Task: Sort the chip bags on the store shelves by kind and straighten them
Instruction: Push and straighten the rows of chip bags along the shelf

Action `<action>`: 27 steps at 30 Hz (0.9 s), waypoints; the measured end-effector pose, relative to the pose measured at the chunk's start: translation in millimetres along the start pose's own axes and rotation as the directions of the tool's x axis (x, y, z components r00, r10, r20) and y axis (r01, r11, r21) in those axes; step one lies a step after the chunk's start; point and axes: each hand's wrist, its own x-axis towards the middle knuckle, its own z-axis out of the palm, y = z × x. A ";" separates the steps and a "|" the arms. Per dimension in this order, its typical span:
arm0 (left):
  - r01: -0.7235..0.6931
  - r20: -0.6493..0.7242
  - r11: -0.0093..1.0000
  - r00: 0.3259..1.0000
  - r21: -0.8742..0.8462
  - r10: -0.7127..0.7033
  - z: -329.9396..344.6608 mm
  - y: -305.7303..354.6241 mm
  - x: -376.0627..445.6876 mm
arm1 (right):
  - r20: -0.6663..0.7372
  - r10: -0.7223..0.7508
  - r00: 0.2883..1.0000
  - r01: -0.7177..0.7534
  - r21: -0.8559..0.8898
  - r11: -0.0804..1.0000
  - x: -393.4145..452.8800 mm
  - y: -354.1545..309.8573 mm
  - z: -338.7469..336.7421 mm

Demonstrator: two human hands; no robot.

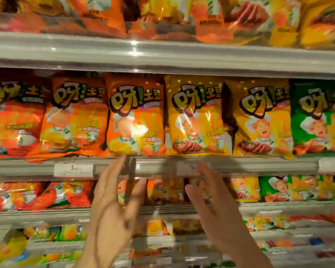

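Chip bags stand in a row on the middle shelf: a red bag (14,117) at the left, two orange bags (74,117) (135,117), two yellow bags (195,117) (261,117) and a green bag (317,118) at the right. My left hand (112,198) is raised with straight fingers just under the second orange bag, fingertips at the shelf's front rail (37,167). My right hand (213,196) is raised beside it with fingers spread, below the first yellow bag. Both hands hold nothing. The picture is blurred by motion.
The shelf above holds more orange and yellow bags (104,14). The shelf below carries red (46,196), yellow (246,188) and green bags (273,188). Lower shelves hold other mixed snack packs (46,235). A price tag (73,169) sits on the rail.
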 end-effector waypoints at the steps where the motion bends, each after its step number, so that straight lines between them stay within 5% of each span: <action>1: 0.023 -0.019 1.000 1.000 0.008 -0.023 17.0 12.3 -2.4 | 0.017 -0.005 1.000 0.005 0.012 1.000 1.1 11.2 -18.2; 13: -0.012 0.027 0.996 1.000 0.091 0.010 118.8 117.2 6.1 | -0.038 -0.026 0.999 0.028 0.059 0.998 24.6 89.8 -155.4; 20: -0.116 0.026 0.986 0.993 0.123 0.114 117.5 123.8 36.9 | -0.134 -0.174 0.975 0.160 -0.111 0.981 46.1 78.0 -171.9; 24: -0.282 0.051 0.892 0.958 0.355 0.282 112.0 115.0 64.7 | -0.245 -0.480 0.842 0.379 -0.363 0.851 72.5 49.8 -158.2; 27: -0.388 0.197 0.758 0.921 0.525 0.335 101.2 97.5 87.5 | -0.039 -0.481 0.876 0.398 -0.506 0.765 96.8 25.3 -147.2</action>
